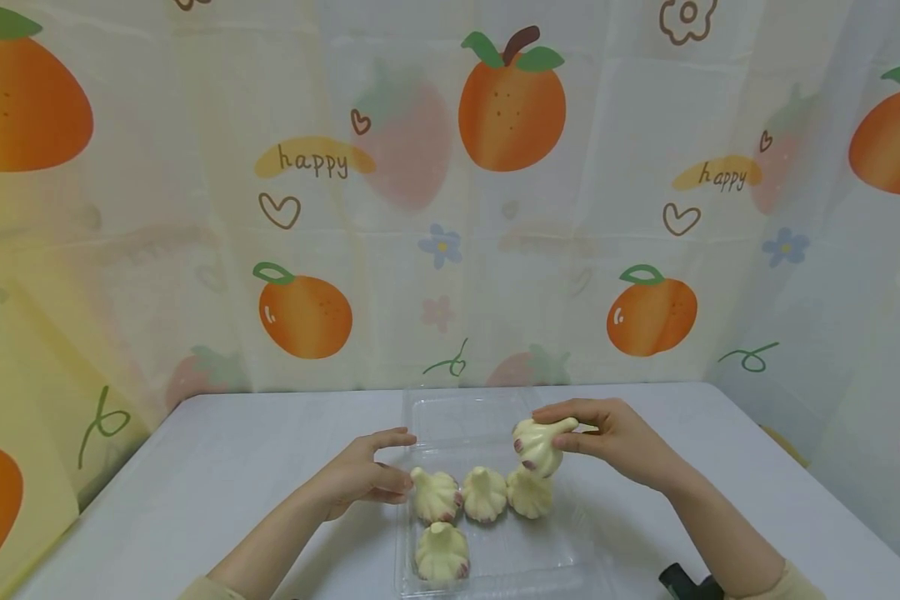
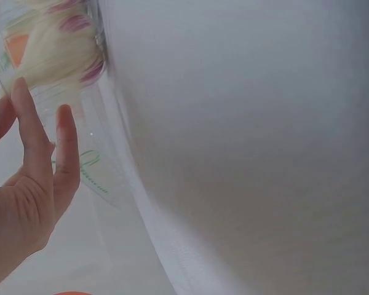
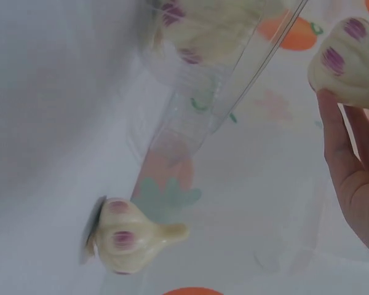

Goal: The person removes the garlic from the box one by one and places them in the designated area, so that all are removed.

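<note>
Garlic (image 1: 537, 447) is pinched in the right hand (image 1: 618, 442), up over the clear box (image 1: 525, 552), toward the tabletop's (image 1: 255, 446) far edge. The left hand (image 1: 360, 477) is spread beside the box's left side. Four more garlics (image 1: 484, 497) sit inside.

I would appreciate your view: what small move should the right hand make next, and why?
I would probably lower the held garlic bulb from the right hand into the transparent container, right of the front garlic bulb, since that space looks bare while three bulbs occupy the row behind.
</note>
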{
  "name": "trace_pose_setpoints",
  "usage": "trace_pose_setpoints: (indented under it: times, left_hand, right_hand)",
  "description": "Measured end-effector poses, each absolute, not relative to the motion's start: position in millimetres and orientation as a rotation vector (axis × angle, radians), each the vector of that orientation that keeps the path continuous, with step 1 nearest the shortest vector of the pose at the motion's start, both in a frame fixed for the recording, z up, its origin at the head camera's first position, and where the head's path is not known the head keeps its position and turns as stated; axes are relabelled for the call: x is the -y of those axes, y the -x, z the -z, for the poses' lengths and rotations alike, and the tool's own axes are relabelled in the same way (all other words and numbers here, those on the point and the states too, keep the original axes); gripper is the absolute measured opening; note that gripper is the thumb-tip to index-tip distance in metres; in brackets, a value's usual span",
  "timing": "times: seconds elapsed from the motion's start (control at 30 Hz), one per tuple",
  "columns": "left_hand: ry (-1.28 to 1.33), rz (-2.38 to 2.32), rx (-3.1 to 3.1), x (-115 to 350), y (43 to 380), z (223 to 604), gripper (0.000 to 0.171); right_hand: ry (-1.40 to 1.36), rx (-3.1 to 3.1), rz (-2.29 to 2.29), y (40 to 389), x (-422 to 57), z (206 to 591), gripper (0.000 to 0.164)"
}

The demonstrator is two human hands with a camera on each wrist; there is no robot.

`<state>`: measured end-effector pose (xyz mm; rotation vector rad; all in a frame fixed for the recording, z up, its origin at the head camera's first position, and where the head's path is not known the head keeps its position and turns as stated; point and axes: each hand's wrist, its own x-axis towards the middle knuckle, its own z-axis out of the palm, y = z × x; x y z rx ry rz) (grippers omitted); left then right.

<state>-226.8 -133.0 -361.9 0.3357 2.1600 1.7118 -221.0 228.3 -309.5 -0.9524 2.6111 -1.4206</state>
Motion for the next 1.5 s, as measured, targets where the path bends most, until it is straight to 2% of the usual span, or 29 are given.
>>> trace_pose_setpoints:
  times: [0.53,1.5]
  left_hand:
    - [-0.337,-1.705,-2.165,132.3,226.5,361.2,0.073]
    - [-0.356,-1.71,-2.155,133.6,228.8,364.4,0.074]
  right_hand:
    - [0.677,-2.71,1.609,239.9,-261.7,312.4,0.036]
    - [0.349,-2.762,1.922,259.4,-311.7,324.6,0.049]
